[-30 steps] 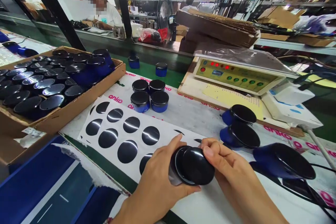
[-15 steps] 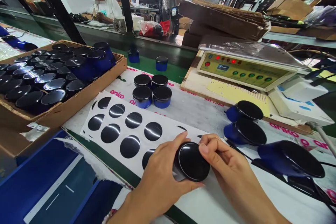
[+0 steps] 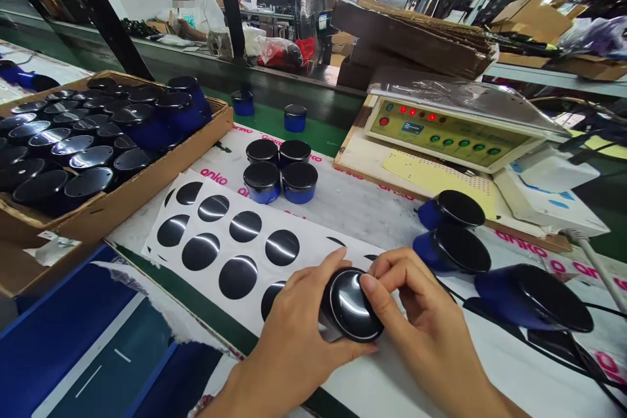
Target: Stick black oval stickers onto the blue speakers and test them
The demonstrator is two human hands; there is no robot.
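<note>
My left hand (image 3: 298, 326) is wrapped round a round container with a glossy black top (image 3: 351, 305), tilted toward the camera. The thumb and index finger of my right hand (image 3: 421, 313) pinch together at the upper right rim of that top; whatever they may hold is too small to make out. Behind my left hand lies a white sheet with round black stickers (image 3: 263, 221), partly covered by my hands. Four blue containers with black tops (image 3: 300, 177) stand grouped beyond the sheet. Three larger-looking ones (image 3: 458, 248) are at the right.
A cardboard tray (image 3: 161, 163) full of blue containers stands at left. A control box (image 3: 445, 134) with lit red lamps sits on a board at back right. Cables (image 3: 543, 339) run along the right. Across the green belt sits a person (image 3: 196, 10).
My right thumb has moved a little left and down over the black top's edge. The container has turned slightly, with a bright reflection now on its top. The view has shifted slightly.
</note>
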